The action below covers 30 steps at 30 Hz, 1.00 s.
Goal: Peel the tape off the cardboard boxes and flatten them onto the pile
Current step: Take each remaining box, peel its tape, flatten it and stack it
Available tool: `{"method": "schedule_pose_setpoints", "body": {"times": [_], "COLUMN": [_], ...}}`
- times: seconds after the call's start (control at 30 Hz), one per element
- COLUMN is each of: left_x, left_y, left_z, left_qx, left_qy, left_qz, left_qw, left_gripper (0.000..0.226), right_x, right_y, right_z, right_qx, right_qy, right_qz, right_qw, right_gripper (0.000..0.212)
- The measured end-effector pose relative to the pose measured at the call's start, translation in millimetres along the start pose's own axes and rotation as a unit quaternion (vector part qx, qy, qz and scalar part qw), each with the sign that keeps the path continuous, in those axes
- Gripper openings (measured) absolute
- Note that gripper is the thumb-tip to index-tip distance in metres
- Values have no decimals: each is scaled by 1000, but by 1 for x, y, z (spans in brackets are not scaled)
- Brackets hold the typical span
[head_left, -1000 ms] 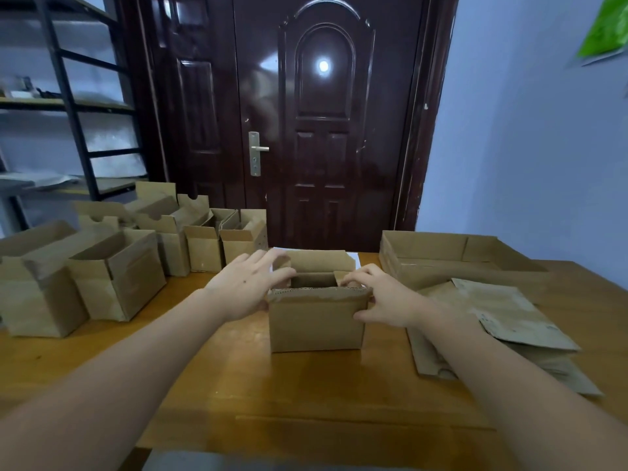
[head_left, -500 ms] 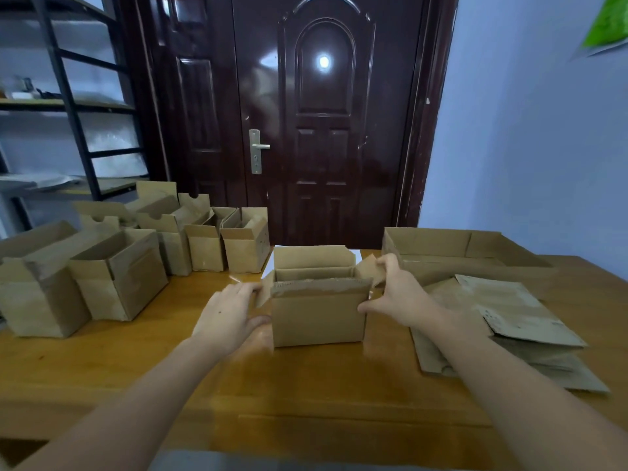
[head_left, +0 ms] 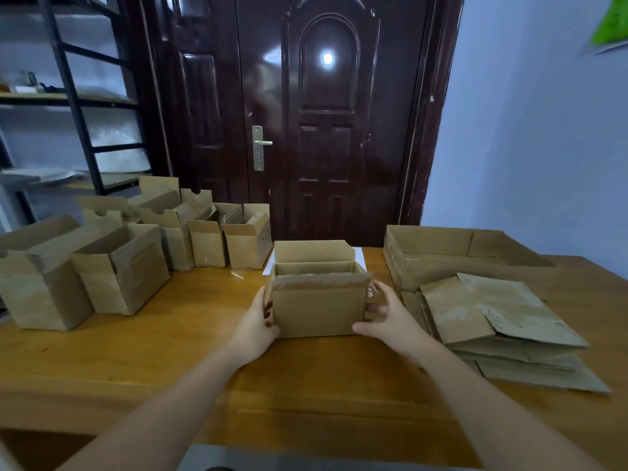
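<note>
A small open cardboard box (head_left: 317, 309) stands upright in the middle of the wooden table (head_left: 153, 355), its flaps raised. My left hand (head_left: 260, 322) grips its left side, thumb on the front face near the bottom corner. My right hand (head_left: 385, 316) holds its right side, thumb at the lower front corner and fingers curled round behind. Just to the right lies the pile of flattened boxes (head_left: 492, 328).
Several open boxes (head_left: 119, 266) stand in a row along the table's left and back. A large shallow carton (head_left: 452, 253) sits at the back right, behind the pile. A white sheet (head_left: 359, 257) lies behind the held box. A dark door and metal shelving stand beyond.
Both hands have dropped from the box's top flaps to its two sides. The flaps now stand open.
</note>
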<state>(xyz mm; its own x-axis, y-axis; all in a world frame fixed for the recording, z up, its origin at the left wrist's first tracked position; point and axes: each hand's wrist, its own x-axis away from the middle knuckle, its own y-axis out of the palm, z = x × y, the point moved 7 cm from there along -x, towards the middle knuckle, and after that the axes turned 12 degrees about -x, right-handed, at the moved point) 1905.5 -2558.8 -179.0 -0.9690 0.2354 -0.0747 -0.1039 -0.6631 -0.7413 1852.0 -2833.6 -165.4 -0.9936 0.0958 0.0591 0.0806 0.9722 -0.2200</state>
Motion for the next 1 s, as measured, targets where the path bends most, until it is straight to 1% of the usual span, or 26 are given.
{"method": "schedule_pose_setpoints", "body": {"times": [0.07, 0.13, 0.2, 0.3, 0.33, 0.37, 0.43, 0.47, 0.5, 0.57, 0.6, 0.63, 0.67, 0.7, 0.73, 0.77, 0.83, 0.9, 0.97, 1.0], "left_x": [0, -2, -2, 1, 3, 5, 9, 9, 11, 8, 7, 4, 2, 1, 0, -1, -2, -1, 2, 3], "left_y": [2, -4, -14, -31, -38, -46, -57, -61, -65, -69, -71, -73, -74, -76, -76, -76, -75, -72, -65, -61], "left_z": [8, 13, 21, 34, 38, 42, 48, 51, 55, 55, 55, 52, 51, 49, 45, 41, 32, 25, 24, 24], "left_qx": [23, 55, 77, 78, 71, 59, 29, 3, -20, -43, -32, -8, 24, 48, 64, 74, 72, 50, 18, -9], "left_qy": [12, -2, -16, -6, 3, 11, 28, 37, 46, 49, 45, 33, 25, 15, 2, -13, -51, -64, -58, -49], "left_qz": [-10, 9, 18, -7, -17, -28, -65, -84, -103, -116, -108, -91, -68, -42, -18, 2, 27, 29, 13, 2], "left_qw": [1000, 998, 997, 997, 997, 998, 997, 996, 993, 991, 993, 995, 997, 998, 998, 997, 996, 996, 998, 999], "left_gripper": [82, 73, 63, 49, 50, 61, 95, 101, 97, 92, 94, 94, 91, 85, 81, 82, 99, 118, 127, 129], "right_x": [2, 4, 5, 11, 13, 15, 15, 15, 14, 10, 7, 2, -2, -7, -10, -12, -13, -15, -20, -22], "right_y": [7, 11, 9, 1, -2, -5, -11, -14, -17, -22, -23, -25, -26, -25, -23, -20, -13, -8, -6, -5], "right_z": [0, -3, -12, -34, -43, -51, -63, -69, -76, -87, -90, -91, -93, -93, -92, -90, -85, -78, -68, -63], "right_qx": [66, 155, 176, 149, 154, 160, 173, 171, 152, 65, 9, -34, -56, -56, -45, -32, -4, 24, 33, 27], "right_qy": [-2, -19, -46, -97, -112, -125, -134, -142, -150, -149, -138, -122, -107, -89, -71, -53, -25, 2, 42, 63], "right_qz": [-20, -4, 14, 19, 19, 18, 16, 21, 29, 57, 70, 81, 88, 88, 77, 61, 31, 24, 40, 49], "right_qw": [998, 988, 983, 984, 982, 979, 976, 975, 976, 985, 988, 989, 989, 991, 993, 996, 999, 999, 998, 996], "right_gripper": [130, 137, 134, 123, 119, 115, 104, 98, 90, 75, 68, 66, 72, 82, 93, 98, 100, 112, 125, 127]}}
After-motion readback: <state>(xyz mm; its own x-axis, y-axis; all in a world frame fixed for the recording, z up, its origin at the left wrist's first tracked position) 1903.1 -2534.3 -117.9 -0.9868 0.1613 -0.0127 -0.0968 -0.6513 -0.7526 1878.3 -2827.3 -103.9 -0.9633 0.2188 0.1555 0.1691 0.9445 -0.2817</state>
